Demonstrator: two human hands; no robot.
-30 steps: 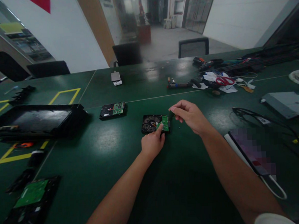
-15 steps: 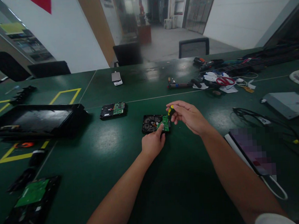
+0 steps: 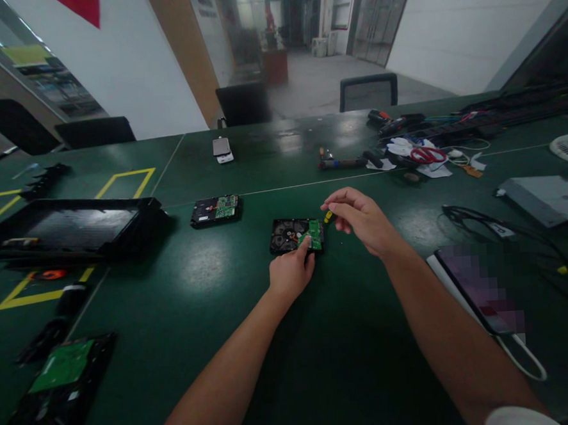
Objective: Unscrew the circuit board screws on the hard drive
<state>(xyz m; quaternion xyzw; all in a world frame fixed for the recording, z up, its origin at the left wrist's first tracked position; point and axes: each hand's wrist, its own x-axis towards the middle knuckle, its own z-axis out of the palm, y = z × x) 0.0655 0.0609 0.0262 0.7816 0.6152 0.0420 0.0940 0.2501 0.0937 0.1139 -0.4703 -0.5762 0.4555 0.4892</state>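
In the head view a hard drive (image 3: pixel 285 233) lies flat on the green table, its circuit board (image 3: pixel 314 231) facing up at the right end. My left hand (image 3: pixel 290 273) is at its near edge, gripping it there with the index finger pressed on the board and the other fingers curled. Just right of the drive, my right hand (image 3: pixel 359 221) pinches a small screwdriver with a yellow and black handle (image 3: pixel 328 217). Most of the screwdriver is hidden by the fingers or too small to make out, and I cannot tell whether its tip touches the drive.
A second hard drive (image 3: pixel 215 210) lies to the left, and another (image 3: pixel 54 393) at the near left. A black tray (image 3: pixel 73 228) stands at the far left. On the right are a phone (image 3: pixel 481 293), cables (image 3: pixel 506 228) and a grey metal box (image 3: pixel 547 197). Gloves (image 3: pixel 400 146) lie behind.
The screwdriver has tilted and sunk lower in my right hand, with less of its handle showing. My left hand stays on the hard drive.
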